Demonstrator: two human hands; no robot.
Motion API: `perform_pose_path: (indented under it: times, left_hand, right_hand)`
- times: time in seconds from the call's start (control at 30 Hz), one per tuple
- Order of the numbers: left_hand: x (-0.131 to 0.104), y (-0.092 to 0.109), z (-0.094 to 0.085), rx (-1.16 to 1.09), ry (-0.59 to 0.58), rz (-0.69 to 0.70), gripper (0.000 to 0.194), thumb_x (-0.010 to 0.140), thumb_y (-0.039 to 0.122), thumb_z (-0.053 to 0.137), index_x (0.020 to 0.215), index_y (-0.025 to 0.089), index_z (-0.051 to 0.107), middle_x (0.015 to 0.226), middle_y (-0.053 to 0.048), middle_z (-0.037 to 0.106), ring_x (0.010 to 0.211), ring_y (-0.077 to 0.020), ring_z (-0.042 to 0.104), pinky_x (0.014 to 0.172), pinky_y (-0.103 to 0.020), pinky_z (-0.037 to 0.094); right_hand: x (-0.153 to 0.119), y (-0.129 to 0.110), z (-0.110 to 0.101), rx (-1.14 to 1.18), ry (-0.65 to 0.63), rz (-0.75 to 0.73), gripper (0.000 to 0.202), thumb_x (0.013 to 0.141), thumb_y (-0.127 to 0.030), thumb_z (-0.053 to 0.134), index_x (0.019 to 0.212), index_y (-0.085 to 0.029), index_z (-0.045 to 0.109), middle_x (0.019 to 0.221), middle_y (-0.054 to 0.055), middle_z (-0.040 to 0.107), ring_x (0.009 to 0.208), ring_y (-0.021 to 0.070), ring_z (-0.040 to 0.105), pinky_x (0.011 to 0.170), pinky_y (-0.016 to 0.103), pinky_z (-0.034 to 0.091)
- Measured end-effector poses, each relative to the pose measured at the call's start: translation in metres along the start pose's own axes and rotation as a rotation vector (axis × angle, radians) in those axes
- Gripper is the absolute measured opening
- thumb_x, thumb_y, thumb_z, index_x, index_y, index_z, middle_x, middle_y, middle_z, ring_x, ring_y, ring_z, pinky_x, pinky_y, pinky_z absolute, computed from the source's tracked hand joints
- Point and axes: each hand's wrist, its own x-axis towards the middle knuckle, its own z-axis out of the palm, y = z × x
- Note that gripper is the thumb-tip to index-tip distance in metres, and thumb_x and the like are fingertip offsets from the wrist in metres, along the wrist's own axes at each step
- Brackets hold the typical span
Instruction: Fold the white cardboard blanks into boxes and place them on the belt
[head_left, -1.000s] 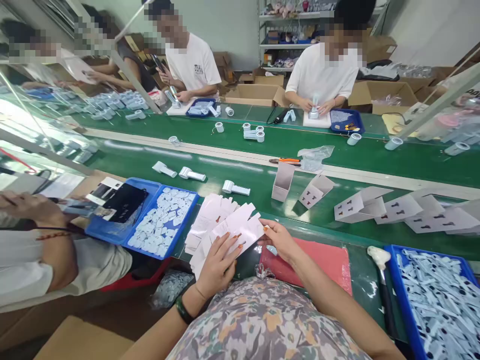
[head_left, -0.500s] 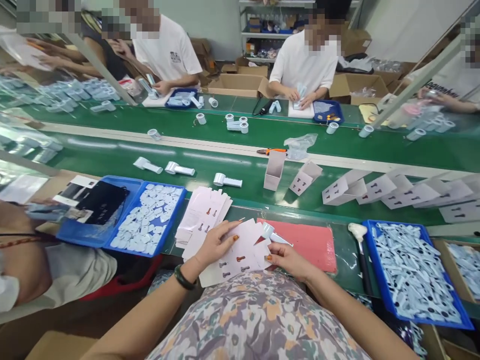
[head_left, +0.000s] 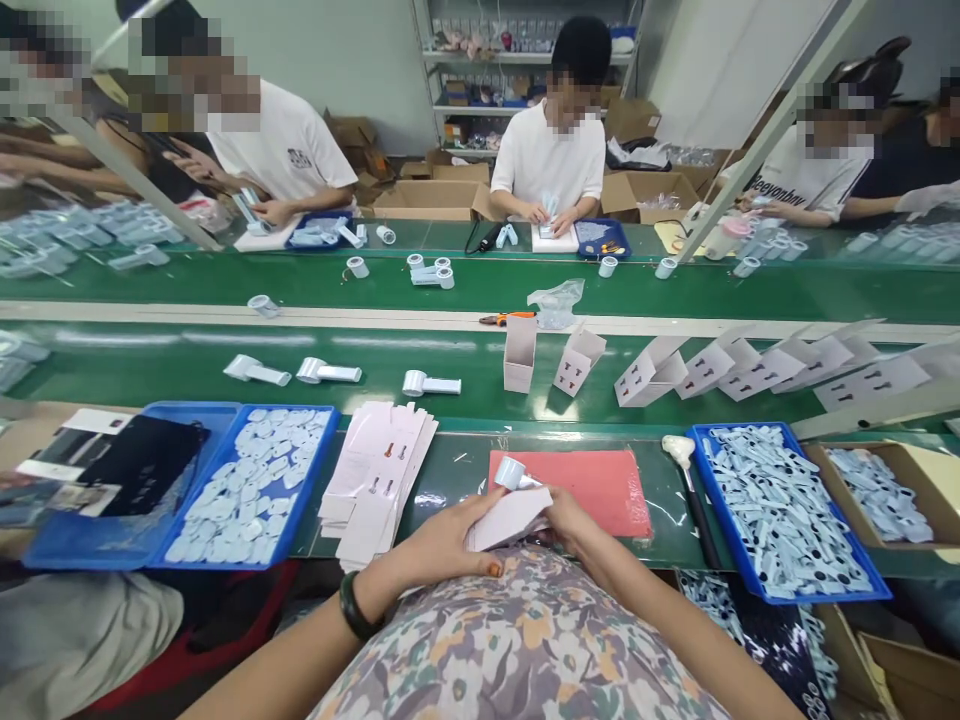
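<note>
Close to my body, a white cardboard box (head_left: 508, 520) is tilted between both hands, its far end angled up. My left hand (head_left: 450, 540) grips its left side with the thumb apart along the near edge. Around its right end my right hand (head_left: 566, 518) is closed, with the fingertips partly hidden. Just beyond the box, a pale blue handheld device (head_left: 511, 473) with a round head lies on the red mat (head_left: 600, 490). A stack of flat printed cartons (head_left: 375, 480) lies left of my left hand.
Blue trays of pale parts stand left (head_left: 330, 440) and right (head_left: 787, 598); a black-handled mallet (head_left: 697, 500) lies beside the right one. Opened boxes (head_left: 519, 355) and devices (head_left: 330, 372) stand along the green belt (head_left: 375, 340). Several co-workers sit opposite; another person is at left.
The flat printed carton in my hands has been opened up into a box shape and turned. My left hand has shifted to its side. The camera view has swung slightly right.
</note>
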Motion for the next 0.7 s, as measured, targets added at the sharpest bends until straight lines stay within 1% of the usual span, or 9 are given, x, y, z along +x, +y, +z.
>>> perform_pose_path:
  times: [0.07,0.1,0.17,0.27,0.37,0.47,0.57,0.63,0.7]
  left_hand:
    - [0.006,0.0,-0.002,-0.029,0.126,-0.075,0.104,0.074,0.06,0.083,0.163,0.028,0.038,0.159,-0.014,0.052,0.137,-0.0417,0.056,0.115,-0.051,0.045]
    - [0.01,-0.001,-0.005,-0.073,0.197,-0.079,0.102,0.075,0.057,0.082,0.162,0.026,0.038,0.161,-0.014,0.05,0.14,-0.0414,0.053,0.119,-0.052,0.041]
    - [0.017,-0.001,-0.014,-0.211,0.314,-0.02,0.098,0.077,0.055,0.081,0.16,0.023,0.042,0.161,-0.014,0.049,0.145,-0.0397,0.049,0.123,-0.052,0.037]
    - [0.025,0.002,-0.022,-0.384,0.383,0.114,0.101,0.073,0.059,0.085,0.157,0.019,0.046,0.158,-0.017,0.052,0.143,-0.04,0.051,0.122,-0.051,0.039]
    - [0.03,0.009,-0.018,-0.46,0.398,0.194,0.102,0.071,0.062,0.087,0.155,0.018,0.048,0.153,-0.018,0.056,0.138,-0.0397,0.055,0.119,-0.05,0.044]
    - [0.033,0.016,-0.015,-0.422,0.436,0.228,0.105,0.068,0.062,0.09,0.154,0.018,0.049,0.151,-0.018,0.058,0.138,-0.0407,0.055,0.12,-0.052,0.043]
    - [0.034,0.02,-0.016,-0.322,0.442,0.25,0.108,0.064,0.06,0.093,0.154,0.017,0.049,0.151,-0.019,0.058,0.138,-0.0423,0.054,0.121,-0.057,0.039]
    - [0.034,0.022,-0.016,-0.281,0.45,0.26,0.107,0.066,0.06,0.092,0.153,0.017,0.049,0.15,-0.019,0.058,0.137,-0.0424,0.056,0.12,-0.059,0.041]
    - [0.034,0.024,-0.014,-0.217,0.483,0.273,0.102,0.069,0.06,0.089,0.153,0.018,0.049,0.15,-0.019,0.058,0.136,-0.0417,0.057,0.118,-0.059,0.044]
  right_hand:
    - [-0.002,-0.013,-0.005,0.083,0.036,-0.025,0.037,0.081,-0.055,0.07,0.097,-0.022,0.068,0.081,0.005,0.074,0.067,0.0192,0.069,0.065,0.034,0.06]
    - [-0.005,-0.021,-0.007,0.133,0.067,-0.104,0.041,0.084,-0.058,0.067,0.106,-0.023,0.068,0.093,0.007,0.076,0.073,0.02,0.072,0.071,0.037,0.062]
    - [-0.015,-0.038,-0.007,0.178,0.141,-0.384,0.045,0.089,-0.056,0.066,0.122,-0.026,0.065,0.117,0.01,0.075,0.094,0.0227,0.074,0.086,0.041,0.063]
    - [-0.034,-0.058,0.0,-0.1,0.189,-0.887,0.04,0.091,-0.039,0.072,0.129,-0.029,0.067,0.132,0.01,0.07,0.119,0.0261,0.068,0.104,0.046,0.057]
    - [-0.047,-0.068,0.008,-0.394,0.197,-1.172,0.03,0.094,-0.025,0.067,0.123,-0.03,0.071,0.126,0.008,0.074,0.118,0.0254,0.068,0.103,0.045,0.055]
    - [-0.052,-0.069,0.012,-0.471,0.234,-1.267,0.022,0.098,-0.025,0.06,0.117,-0.027,0.071,0.106,0.007,0.077,0.099,0.0237,0.07,0.087,0.042,0.056]
    - [-0.055,-0.065,0.013,-0.489,0.239,-1.245,0.019,0.1,-0.029,0.053,0.102,-0.025,0.072,0.086,0.004,0.073,0.082,0.0225,0.067,0.08,0.042,0.051]
    - [-0.057,-0.061,0.015,-0.416,0.24,-1.179,0.019,0.1,-0.031,0.052,0.097,-0.026,0.07,0.085,0.004,0.071,0.083,0.0228,0.066,0.08,0.041,0.051]
    - [-0.058,-0.057,0.017,-0.3,0.255,-1.094,0.017,0.1,-0.032,0.054,0.104,-0.026,0.069,0.093,0.006,0.07,0.089,0.0232,0.065,0.081,0.039,0.053]
